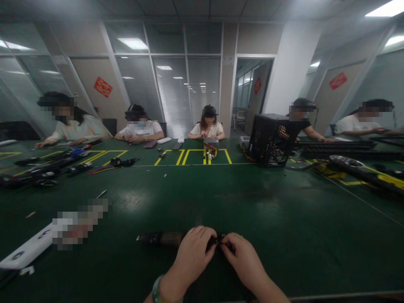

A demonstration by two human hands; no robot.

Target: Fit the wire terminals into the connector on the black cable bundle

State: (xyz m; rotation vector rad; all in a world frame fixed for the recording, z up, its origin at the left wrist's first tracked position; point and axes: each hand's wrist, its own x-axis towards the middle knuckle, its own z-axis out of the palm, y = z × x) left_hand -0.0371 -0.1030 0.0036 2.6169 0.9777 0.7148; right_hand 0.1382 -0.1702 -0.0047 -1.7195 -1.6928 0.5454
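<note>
A dark cable bundle (159,238) lies along the near edge of the green table (202,198). My left hand (193,254) is closed over its right end, fingers curled round it. My right hand (243,259) meets it from the right and pinches a small black part (219,241) between the two hands. What that part is I cannot make out. A green band sits on my left wrist.
A white strip (27,251) lies at the near left. A black computer case (269,139) stands at the far right, a small power supply with wires (210,147) in the far middle, dark cables (47,168) at the left. Several people sit round the far side.
</note>
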